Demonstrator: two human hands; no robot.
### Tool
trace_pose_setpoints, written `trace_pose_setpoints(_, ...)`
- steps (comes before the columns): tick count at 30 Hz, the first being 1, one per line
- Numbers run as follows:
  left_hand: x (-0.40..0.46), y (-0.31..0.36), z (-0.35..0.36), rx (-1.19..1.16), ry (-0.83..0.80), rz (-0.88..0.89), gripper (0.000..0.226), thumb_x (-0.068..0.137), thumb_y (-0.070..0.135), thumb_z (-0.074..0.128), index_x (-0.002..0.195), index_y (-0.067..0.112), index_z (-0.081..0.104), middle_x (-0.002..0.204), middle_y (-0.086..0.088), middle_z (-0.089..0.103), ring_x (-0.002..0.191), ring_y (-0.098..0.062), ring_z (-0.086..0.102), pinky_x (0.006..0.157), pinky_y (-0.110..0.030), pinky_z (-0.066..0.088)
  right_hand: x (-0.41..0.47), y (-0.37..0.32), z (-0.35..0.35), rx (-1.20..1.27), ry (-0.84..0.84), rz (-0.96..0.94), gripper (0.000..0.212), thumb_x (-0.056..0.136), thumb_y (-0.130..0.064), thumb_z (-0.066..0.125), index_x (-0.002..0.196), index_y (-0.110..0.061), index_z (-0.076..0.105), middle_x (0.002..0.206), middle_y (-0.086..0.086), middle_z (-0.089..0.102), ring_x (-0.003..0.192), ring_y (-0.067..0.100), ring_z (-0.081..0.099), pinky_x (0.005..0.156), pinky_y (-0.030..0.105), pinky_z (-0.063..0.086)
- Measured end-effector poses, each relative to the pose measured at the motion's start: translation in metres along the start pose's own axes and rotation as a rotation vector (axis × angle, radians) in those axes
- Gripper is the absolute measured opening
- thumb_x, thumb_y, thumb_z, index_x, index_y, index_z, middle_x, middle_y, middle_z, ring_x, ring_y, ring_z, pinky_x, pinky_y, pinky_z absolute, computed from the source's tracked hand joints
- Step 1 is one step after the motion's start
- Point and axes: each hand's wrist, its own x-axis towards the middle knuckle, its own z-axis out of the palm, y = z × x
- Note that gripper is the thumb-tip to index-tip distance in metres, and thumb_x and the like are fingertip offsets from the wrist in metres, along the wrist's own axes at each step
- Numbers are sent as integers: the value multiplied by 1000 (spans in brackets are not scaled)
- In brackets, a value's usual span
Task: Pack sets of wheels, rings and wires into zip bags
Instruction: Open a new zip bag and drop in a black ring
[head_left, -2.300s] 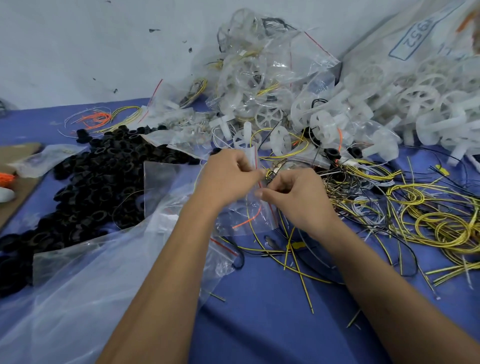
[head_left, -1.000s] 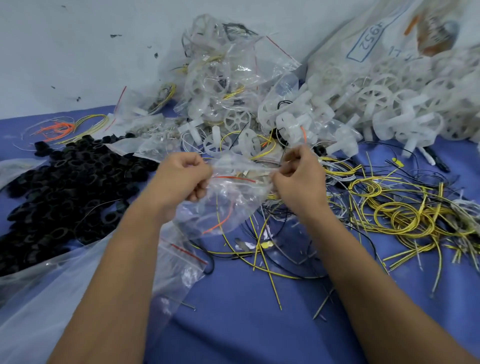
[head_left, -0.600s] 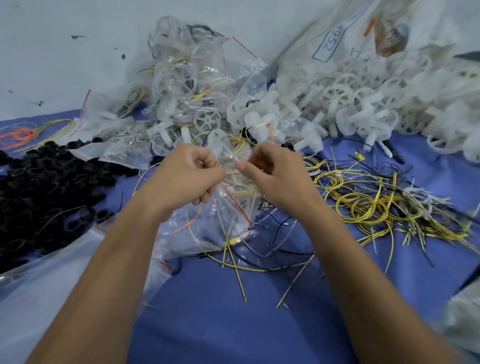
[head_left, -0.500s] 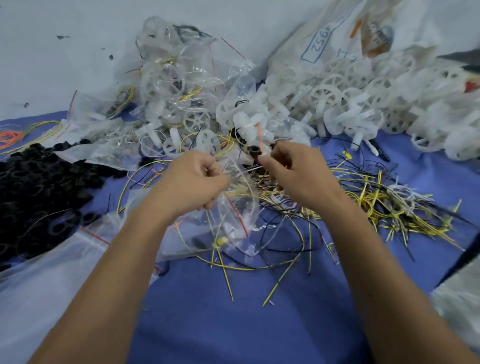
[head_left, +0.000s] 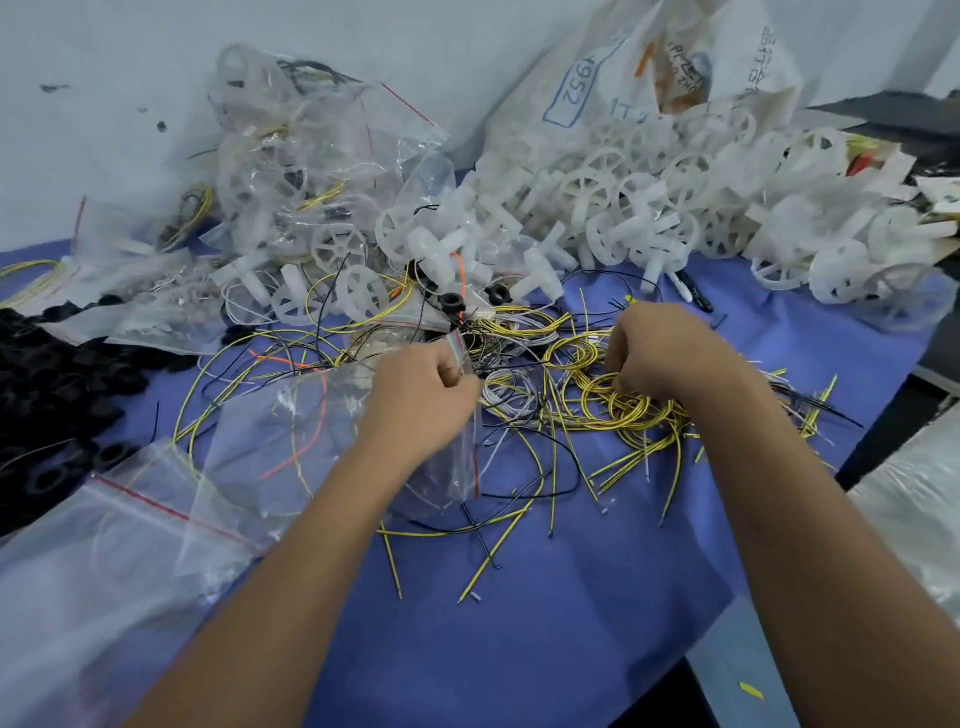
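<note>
The left hand (head_left: 423, 397) pinches a zip bag (head_left: 332, 441) at center, its mouth toward three o'clock, where the right hand (head_left: 662, 353) curls around yellow wires (head_left: 618, 410) on the worktop (head_left: 519, 623).

Small assembly/packing workshop: blue-covered bench (head_left: 519, 639) piled with bulk white plastic wheels (head_left: 649, 208), black rings (head_left: 57, 374), loose wires (head_left: 613, 410), zip bags (head_left: 311, 171).
</note>
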Motion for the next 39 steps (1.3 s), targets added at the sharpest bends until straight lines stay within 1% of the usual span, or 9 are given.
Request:
trace_pose_setpoints(4,-6,-14,1,6,25,-3,41,81,15,69,54,20,38,52,4,43,52,-10,41,48,-20,25,-1,2,-10,83,11,-27,9,80,-11,84,82,-18,78,88,6,76,81,25,71,79,41,60)
trace_pose_setpoints(8,-7,-21,-7,39,18,-55,39,83,16,68,57,19,39,54,4,44,54,-13,42,51,-28,30,-6,-2,-30,171,30,-66,12,78,-13,86,82,-21,78,78,-2,73,72,14,66,58,22,45)
trace_pose_setpoints(12,-11,-27,-19,106,18,-58,41,84,17,66,57,19,36,53,2,41,53,-14,41,51,-29,29,-10,-13,-53,201,127,-98,14,77,-16,86,77,-26,77,71,-8,69,62,5,60,54,19,40)
trace_pose_setpoints(19,-17,-56,-42,160,96,-165,40,83,21,67,57,17,36,53,2,40,56,-21,42,52,-30,26,0,-47,-51,546,754,-186,10,77,-16,77,86,-16,80,75,1,73,69,9,62,69,20,47)
trace_pose_setpoints(24,-24,-69,-47,-31,256,-231,33,85,19,67,59,10,48,52,-6,55,58,-29,59,57,-34,45,7,-104,-2,1031,498,-242,5,81,-12,80,83,-16,80,66,-6,70,56,3,59,57,20,46)
trace_pose_setpoints(28,-27,-74,-47,-218,260,-254,31,88,17,67,62,12,51,52,-8,56,50,-29,57,53,-37,45,8,-141,34,1493,350,-140,9,88,-5,74,81,-11,75,65,3,70,50,10,55,44,20,39)
trace_pose_setpoints(34,-24,-69,-51,-917,183,-342,23,103,21,48,93,4,60,73,-10,65,46,-18,52,36,-23,34,3,-153,75,1130,347,-239,4,86,-10,77,82,-11,77,70,0,74,64,12,69,65,30,55)
trace_pose_setpoints(37,-27,-65,-47,-901,59,-327,35,90,37,71,104,6,62,82,-10,65,52,-17,56,38,-24,39,1,-153,80,1092,340,-289,3,86,-10,76,83,-10,77,73,0,75,72,15,73,73,37,60)
trace_pose_setpoints(39,-30,-63,-42,-829,53,-292,30,86,15,80,108,5,63,80,-5,67,52,-14,57,41,-25,43,1,-153,80,1089,315,-335,4,86,-11,76,82,-10,76,74,1,75,72,17,73,74,40,60)
